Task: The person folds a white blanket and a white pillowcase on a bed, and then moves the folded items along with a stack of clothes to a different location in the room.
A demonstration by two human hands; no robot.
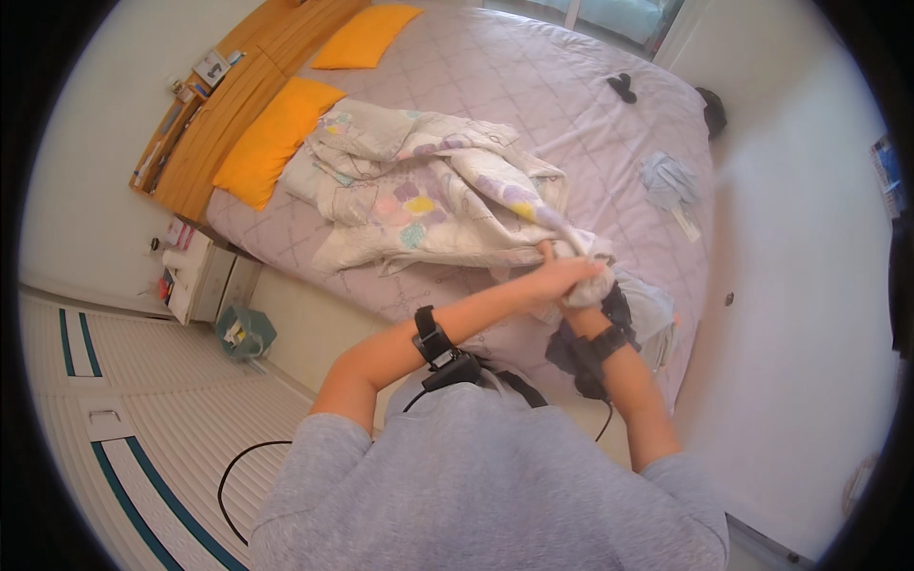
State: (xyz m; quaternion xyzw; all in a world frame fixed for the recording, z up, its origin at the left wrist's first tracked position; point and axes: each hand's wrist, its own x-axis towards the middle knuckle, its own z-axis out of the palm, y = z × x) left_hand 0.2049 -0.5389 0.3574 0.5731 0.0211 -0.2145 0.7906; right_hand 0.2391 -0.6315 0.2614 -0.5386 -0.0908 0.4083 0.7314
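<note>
A crumpled patterned quilt [428, 200] lies across the bed, and one of its ends runs up to my hands. My left hand [568, 278] is closed on bunched pale fabric of that end. Close by it, my right hand [571, 307] is mostly hidden behind the bunched fabric and my left hand, so its grip does not show. Dark clothing [578, 357] and a light grey garment [646, 307] lie on the bed beside and below my hands. Black straps sit on both forearms.
Two orange pillows [278, 139] rest by the wooden headboard [228, 93]. A pale blue cloth [668, 178] and a small black item [623, 88] lie on the sheet's far right part. At left stand a white nightstand [207, 278] and a green waste bin [246, 332]. A wall bounds the right side.
</note>
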